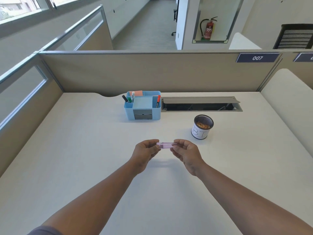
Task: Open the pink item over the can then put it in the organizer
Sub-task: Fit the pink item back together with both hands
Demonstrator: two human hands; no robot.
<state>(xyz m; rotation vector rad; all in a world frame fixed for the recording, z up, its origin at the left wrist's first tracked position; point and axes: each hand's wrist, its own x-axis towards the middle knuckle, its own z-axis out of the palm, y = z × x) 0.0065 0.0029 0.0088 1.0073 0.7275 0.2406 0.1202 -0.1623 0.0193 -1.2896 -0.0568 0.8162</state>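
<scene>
A small translucent pink item (166, 145) is held level above the desk, between both hands. My left hand (146, 152) pinches its left end and my right hand (186, 153) pinches its right end. The can (202, 127), a black mesh cup wrapped in white paper with letters on it, stands further back and to the right, with brownish scraps inside. The pink item is not above the can. The blue organizer (142, 106) stands at the back centre, holding markers and note pads.
An open cable slot (201, 104) runs along the back of the white desk (84, 150), right of the organizer. Beige partition walls (152, 72) close the desk at the back and left. A rounded white panel (291, 106) borders the right side.
</scene>
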